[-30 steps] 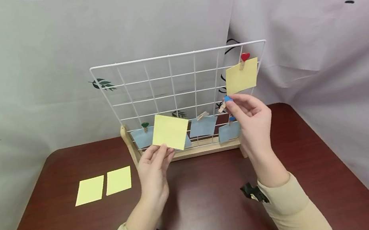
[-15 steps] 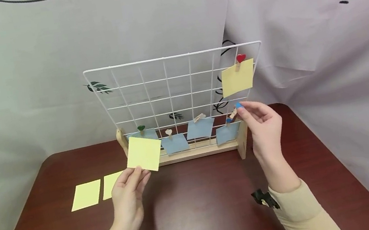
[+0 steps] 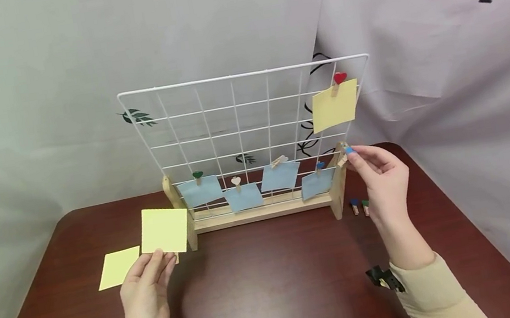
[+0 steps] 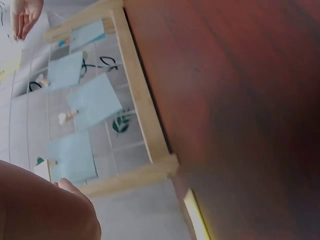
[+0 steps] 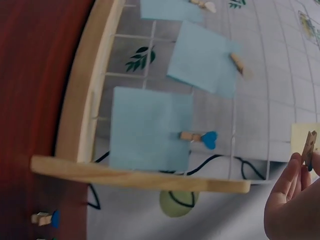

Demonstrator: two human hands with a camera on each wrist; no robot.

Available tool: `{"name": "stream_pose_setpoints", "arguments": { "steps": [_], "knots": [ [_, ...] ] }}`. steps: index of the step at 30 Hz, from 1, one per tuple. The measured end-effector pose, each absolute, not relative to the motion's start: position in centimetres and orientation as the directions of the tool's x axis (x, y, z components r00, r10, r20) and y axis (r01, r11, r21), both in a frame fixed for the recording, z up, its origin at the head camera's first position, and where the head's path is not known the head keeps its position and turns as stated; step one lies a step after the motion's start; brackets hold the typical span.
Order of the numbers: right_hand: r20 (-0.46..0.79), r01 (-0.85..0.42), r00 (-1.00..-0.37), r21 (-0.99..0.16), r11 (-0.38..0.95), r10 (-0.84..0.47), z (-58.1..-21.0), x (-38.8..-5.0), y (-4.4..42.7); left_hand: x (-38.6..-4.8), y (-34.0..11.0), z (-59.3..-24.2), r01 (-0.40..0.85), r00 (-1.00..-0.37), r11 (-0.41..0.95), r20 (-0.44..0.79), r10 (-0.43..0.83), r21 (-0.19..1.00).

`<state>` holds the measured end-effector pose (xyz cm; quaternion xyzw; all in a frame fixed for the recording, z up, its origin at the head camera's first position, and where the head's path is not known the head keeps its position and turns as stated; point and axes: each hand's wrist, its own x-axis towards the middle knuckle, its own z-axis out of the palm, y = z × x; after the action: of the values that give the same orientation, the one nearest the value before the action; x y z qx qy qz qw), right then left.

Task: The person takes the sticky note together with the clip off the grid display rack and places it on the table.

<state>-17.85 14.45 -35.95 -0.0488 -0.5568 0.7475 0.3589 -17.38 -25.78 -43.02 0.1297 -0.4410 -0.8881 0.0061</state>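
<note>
My left hand (image 3: 147, 287) pinches a yellow sticky note (image 3: 164, 230) by its lower edge, left of the white wire grid (image 3: 235, 105). Between the fingertips of my right hand (image 3: 385, 183) is a small wooden clothespin (image 5: 309, 149) with a blue end, held by the grid's right wooden foot. On the grid's upper right, a red heart clothespin (image 3: 340, 77) fastens another yellow note (image 3: 335, 105). Along the lower rows hang several blue notes (image 3: 243, 198), each with its own clothespin, such as one with a blue heart (image 5: 209, 140).
Two more clothespins (image 3: 355, 206) lie on the dark red table (image 3: 274, 278) behind the right wrist. At the left lies a yellow note (image 3: 118, 267); another beside it is mostly covered by the held one. Pale printed cloth (image 3: 46, 75) hangs behind.
My left hand has carried its yellow note left and down, away from the grid. My right hand has drawn the clothespin right and slightly down, from below the clipped yellow note.
</note>
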Motion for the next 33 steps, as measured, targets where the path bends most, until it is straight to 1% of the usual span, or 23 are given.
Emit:
{"name": "stream_pose_setpoints", "arguments": {
  "steps": [7,12,19,24,33],
  "knots": [
    [0.289,-0.435,-0.74,-0.894,-0.104,0.608,-37.3,-17.5,16.2,-16.9,-28.3,-43.8,-0.087,-0.944,-0.61,-0.261,-0.202,0.788],
    [0.275,-0.414,-0.735,-0.906,-0.089,0.62,-38.3,-17.1,17.6,-16.8,-29.7,-44.3,-0.063,-0.914,-0.63,-0.299,-0.276,0.774],
    [0.247,-0.395,-0.731,-0.913,-0.101,0.636,-39.5,-16.8,19.2,-17.3,-31.3,-44.6,-0.052,-0.86,-0.653,-0.366,-0.355,0.756],
    [0.223,-0.367,-0.727,-0.926,-0.093,0.649,-40.3,-16.5,20.3,-17.7,-32.0,-44.5,-0.009,-0.831,-0.674,-0.38,-0.406,0.739],
    [0.175,-0.324,-0.724,-0.94,-0.105,0.668,-41.7,-15.8,21.8,-17.9,-33.7,-44.8,0.018,-0.802,-0.705,-0.411,-0.433,0.708]
  ]
}}
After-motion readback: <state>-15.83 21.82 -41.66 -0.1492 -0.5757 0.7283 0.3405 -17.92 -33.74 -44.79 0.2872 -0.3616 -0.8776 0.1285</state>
